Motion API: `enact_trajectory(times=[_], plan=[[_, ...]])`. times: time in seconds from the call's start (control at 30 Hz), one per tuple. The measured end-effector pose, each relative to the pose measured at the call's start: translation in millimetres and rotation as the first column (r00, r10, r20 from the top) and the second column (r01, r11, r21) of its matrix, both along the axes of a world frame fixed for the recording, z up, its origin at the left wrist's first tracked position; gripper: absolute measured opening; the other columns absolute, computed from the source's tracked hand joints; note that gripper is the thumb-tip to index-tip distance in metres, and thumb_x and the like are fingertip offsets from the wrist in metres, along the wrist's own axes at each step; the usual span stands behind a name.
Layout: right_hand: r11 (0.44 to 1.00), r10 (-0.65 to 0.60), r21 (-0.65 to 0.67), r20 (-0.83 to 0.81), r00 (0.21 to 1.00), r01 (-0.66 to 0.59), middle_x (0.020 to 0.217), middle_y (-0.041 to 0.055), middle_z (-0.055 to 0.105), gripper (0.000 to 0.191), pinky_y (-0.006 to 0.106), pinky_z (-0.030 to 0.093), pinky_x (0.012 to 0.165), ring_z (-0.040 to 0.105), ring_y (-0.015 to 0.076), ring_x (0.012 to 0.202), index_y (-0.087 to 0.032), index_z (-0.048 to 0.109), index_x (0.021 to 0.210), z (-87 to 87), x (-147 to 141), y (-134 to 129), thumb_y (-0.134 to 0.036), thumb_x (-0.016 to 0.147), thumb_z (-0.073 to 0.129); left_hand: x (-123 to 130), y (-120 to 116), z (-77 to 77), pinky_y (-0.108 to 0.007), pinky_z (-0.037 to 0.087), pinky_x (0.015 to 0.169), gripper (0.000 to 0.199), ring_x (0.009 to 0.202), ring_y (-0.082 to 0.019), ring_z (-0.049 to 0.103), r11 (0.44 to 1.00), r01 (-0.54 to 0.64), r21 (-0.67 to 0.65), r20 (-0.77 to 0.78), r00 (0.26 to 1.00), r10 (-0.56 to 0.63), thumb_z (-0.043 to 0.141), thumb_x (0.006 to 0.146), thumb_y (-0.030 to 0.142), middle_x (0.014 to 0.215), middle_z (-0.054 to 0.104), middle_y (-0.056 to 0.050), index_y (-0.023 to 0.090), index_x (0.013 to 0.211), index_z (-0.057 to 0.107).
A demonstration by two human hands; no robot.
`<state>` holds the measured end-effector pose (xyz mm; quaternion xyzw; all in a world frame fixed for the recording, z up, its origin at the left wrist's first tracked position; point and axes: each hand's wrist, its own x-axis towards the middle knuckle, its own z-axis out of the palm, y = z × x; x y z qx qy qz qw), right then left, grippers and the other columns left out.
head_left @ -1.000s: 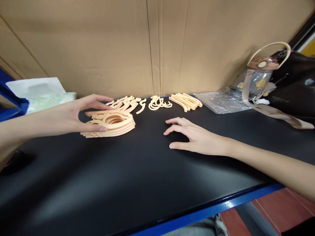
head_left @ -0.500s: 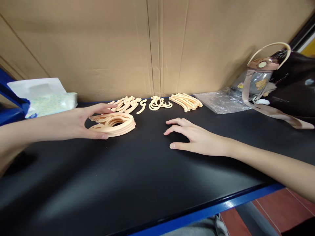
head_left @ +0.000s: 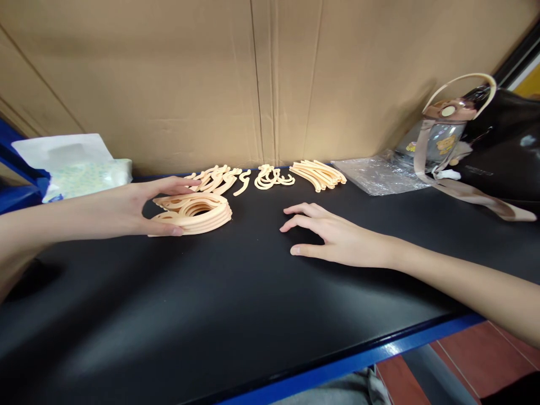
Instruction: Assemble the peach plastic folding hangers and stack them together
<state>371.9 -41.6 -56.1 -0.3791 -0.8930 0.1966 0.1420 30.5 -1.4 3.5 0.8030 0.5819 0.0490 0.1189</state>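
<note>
My left hand (head_left: 122, 208) is at the left end of a stack of curved, beige plastic-looking pieces (head_left: 206, 222) on the black tabletop. Its thumb lies along the front of the stack and its fingers reach behind, spread wide around that end. A dark gap shows between palm and pieces, so I see no firm grip. To the right, my right hand (head_left: 337, 239) hovers low over or rests on the table, fingers loosely bent and apart, holding nothing. Behind are S-shaped beige pieces (head_left: 219, 181), small hook-like curved pieces (head_left: 265, 179) and a pile of long, slightly curved strips (head_left: 318, 174).
A white and pale-patterned soft pack (head_left: 86, 177) sits at the back left. Clear plastic bags (head_left: 377, 174), a strapped water bottle (head_left: 441, 135) and a black bag (head_left: 502, 152) occupy the right. Cardboard (head_left: 189, 84) rises behind; a blue edge (head_left: 358, 360) borders the table.
My left thumb has drawn back slightly leftward and up along the front of the stack, baring a bit more of its lower left edge. My right hand has stayed put.
</note>
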Motion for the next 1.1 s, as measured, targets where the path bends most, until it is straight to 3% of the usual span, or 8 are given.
enact_trajectory(times=[0.1,0.3,0.47,0.57,0.73,0.87,1.0,1.1], plan=[[1.0,-0.002,0.0,0.002,1.0,0.002,0.141,0.0088,0.042,0.036,0.043,0.032,0.111,0.036,0.0237,0.134,-0.025,0.057,0.122,-0.5,-0.2,0.1,-0.044,0.093,0.055,0.3,0.9,-0.2,-0.051,0.035,0.107,0.099,0.123,-0.032,0.052,1.0,-0.01,-0.001,-0.006,1.0,0.01,0.057,0.062,0.084,0.147,0.045,0.0,0.027,0.141,0.04],[1.0,0.0,0.004,0.011,1.0,0.0,0.141,0.0087,0.043,0.036,0.042,0.031,0.112,0.036,0.0225,0.134,-0.024,0.057,0.123,-0.9,0.2,0.0,-0.045,0.093,0.054,-3.7,1.3,-2.2,-0.051,0.037,0.105,0.1,0.121,-0.031,0.053,1.0,0.004,0.025,-0.013,1.0,-0.004,0.054,0.062,0.085,0.146,0.046,0.0,0.027,0.142,0.039],[1.0,-0.002,0.002,0.014,1.0,0.002,0.141,0.0085,0.042,0.036,0.042,0.031,0.112,0.036,0.0223,0.134,-0.025,0.057,0.123,-1.3,-0.6,0.9,-0.044,0.093,0.054,-10.0,5.7,-4.1,-0.054,0.043,0.098,0.107,0.11,-0.028,0.06,0.998,0.045,0.05,-0.061,0.997,-0.042,0.049,0.061,0.089,0.14,0.051,-0.001,0.031,0.147,0.026],[1.0,0.003,0.004,0.01,1.0,-0.003,0.141,0.0084,0.042,0.036,0.043,0.032,0.112,0.035,0.0227,0.134,-0.025,0.056,0.124,-1.9,-0.2,1.0,-0.044,0.093,0.054,-12.6,7.0,-3.5,-0.054,0.045,0.094,0.113,0.105,-0.029,0.062,0.998,0.015,0.055,-0.072,0.997,-0.011,0.047,0.055,0.094,0.137,0.054,-0.003,0.03,0.146,0.029],[1.0,0.007,0.012,0.017,1.0,-0.008,0.141,0.0083,0.042,0.036,0.042,0.031,0.112,0.035,0.0222,0.135,-0.024,0.056,0.124,-2.7,0.6,0.5,-0.043,0.093,0.054,-13.7,5.4,-2.1,-0.054,0.046,0.094,0.102,0.104,-0.027,0.062,0.998,0.023,0.063,-0.1,0.995,-0.017,0.045,0.062,0.091,0.134,0.056,0.001,0.034,0.145,0.031],[1.0,0.008,0.009,0.025,1.0,-0.008,0.142,0.0083,0.042,0.036,0.042,0.031,0.112,0.035,0.0219,0.135,-0.025,0.056,0.125,-1.5,0.4,0.3,-0.044,0.094,0.053,-14.9,6.8,-2.9,-0.058,0.046,0.092,0.106,0.103,-0.029,0.063,0.997,0.021,0.07,-0.104,0.995,-0.014,0.047,0.06,0.091,0.132,0.058,-0.004,0.03,0.145,0.033],[1.0,0.005,0.001,0.028,1.0,-0.005,0.141,0.0085,0.042,0.037,0.041,0.031,0.112,0.035,0.0212,0.135,-0.024,0.056,0.125,0.3,0.4,-0.2,-0.044,0.094,0.054,-21.5,11.4,-6.1,-0.057,0.048,0.09,0.108,0.109,-0.031,0.06,0.996,0.062,0.066,-0.069,0.996,-0.057,0.053,0.06,0.089,0.142,0.05,-0.005,0.033,0.148,0.026],[1.0,0.003,-0.007,0.033,0.999,-0.003,0.142,0.0087,0.041,0.038,0.041,0.03,0.113,0.035,0.0213,0.135,-0.024,0.056,0.125,0.8,0.7,-0.6,-0.045,0.094,0.053,-16.8,10.7,-8.5,-0.058,0.047,0.091,0.11,0.117,-0.034,0.054,0.984,0.111,0.143,-0.025,0.994,-0.109,0.057,0.061,0.085,0.147,0.043,-0.008,0.031,0.15,0.02]])
